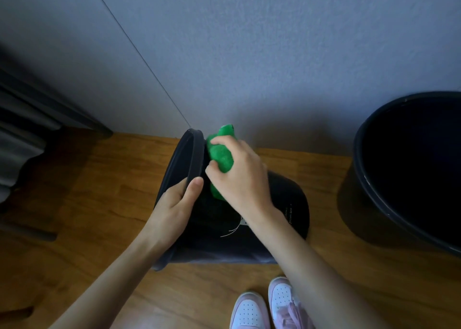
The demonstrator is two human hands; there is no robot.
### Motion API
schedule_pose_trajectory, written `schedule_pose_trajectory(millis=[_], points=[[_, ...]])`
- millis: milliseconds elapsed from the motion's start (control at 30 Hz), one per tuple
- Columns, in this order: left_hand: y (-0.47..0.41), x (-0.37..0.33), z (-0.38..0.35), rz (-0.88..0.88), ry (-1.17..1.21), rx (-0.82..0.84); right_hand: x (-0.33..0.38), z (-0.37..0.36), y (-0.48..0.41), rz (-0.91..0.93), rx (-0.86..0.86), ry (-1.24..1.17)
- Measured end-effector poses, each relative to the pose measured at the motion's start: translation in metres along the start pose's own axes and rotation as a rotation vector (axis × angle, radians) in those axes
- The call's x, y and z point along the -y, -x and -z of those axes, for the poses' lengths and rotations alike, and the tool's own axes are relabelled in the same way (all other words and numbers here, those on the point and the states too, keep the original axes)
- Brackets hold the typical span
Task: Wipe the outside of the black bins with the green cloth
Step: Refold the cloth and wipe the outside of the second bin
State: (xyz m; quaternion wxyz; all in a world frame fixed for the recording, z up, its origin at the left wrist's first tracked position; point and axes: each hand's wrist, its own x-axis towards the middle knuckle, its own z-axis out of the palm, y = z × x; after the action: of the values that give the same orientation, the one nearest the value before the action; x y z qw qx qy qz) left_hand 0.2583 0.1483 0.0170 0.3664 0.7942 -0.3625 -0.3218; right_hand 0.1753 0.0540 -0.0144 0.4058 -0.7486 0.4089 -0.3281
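A black bin (287, 204) lies tipped on its side on the wooden floor, its mouth facing left. My left hand (174, 204) grips its rim, thumb over the outer edge. My right hand (242, 176) holds the bunched green cloth (220, 156) against the bin's outer wall just behind the rim. A second black bin (369, 179) stands upright at the right, apart from both hands, its dark inside showing.
A grey wall (249, 54) rises right behind the tipped bin. Dark furniture (30, 119) stands at the left on the wooden floor (104, 191). My pink and white shoes (264, 306) are at the bottom, close to the bin.
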Motion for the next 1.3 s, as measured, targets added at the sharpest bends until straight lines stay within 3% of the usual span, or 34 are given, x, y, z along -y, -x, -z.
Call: schedule_pose_trajectory(millis=[100,300,400,567,633,733,767,833,1133,1300], points=[[-0.001,-0.001,0.000,0.009,0.008,0.017,-0.023,0.005,-0.006,-0.049,0.030,0.041],[0.009,-0.005,0.000,0.030,0.103,0.017,-0.130,0.030,-0.005,-0.449,0.075,0.203],[0.009,-0.003,0.000,0.016,0.111,0.050,-0.161,0.041,0.006,-0.539,0.087,0.220],[-0.010,-0.008,0.007,0.143,0.185,0.006,-0.163,0.040,0.010,-0.522,0.041,0.199],[-0.027,-0.014,0.015,0.265,0.352,-0.025,-0.159,0.040,0.009,-0.496,0.047,0.166],[-0.035,-0.016,0.020,0.162,0.222,0.041,-0.154,0.041,0.010,-0.441,0.062,0.122],[-0.027,-0.025,0.013,0.213,0.110,0.052,-0.153,0.042,0.011,-0.431,0.066,0.117],[-0.026,-0.037,0.001,0.315,0.119,0.020,-0.151,0.042,0.015,-0.419,0.071,0.095],[-0.007,-0.034,-0.009,0.081,0.077,-0.007,-0.136,0.050,0.023,-0.406,-0.061,-0.038],[-0.009,-0.030,-0.016,0.085,0.105,-0.017,-0.088,0.055,0.026,-0.177,-0.186,-0.124]])
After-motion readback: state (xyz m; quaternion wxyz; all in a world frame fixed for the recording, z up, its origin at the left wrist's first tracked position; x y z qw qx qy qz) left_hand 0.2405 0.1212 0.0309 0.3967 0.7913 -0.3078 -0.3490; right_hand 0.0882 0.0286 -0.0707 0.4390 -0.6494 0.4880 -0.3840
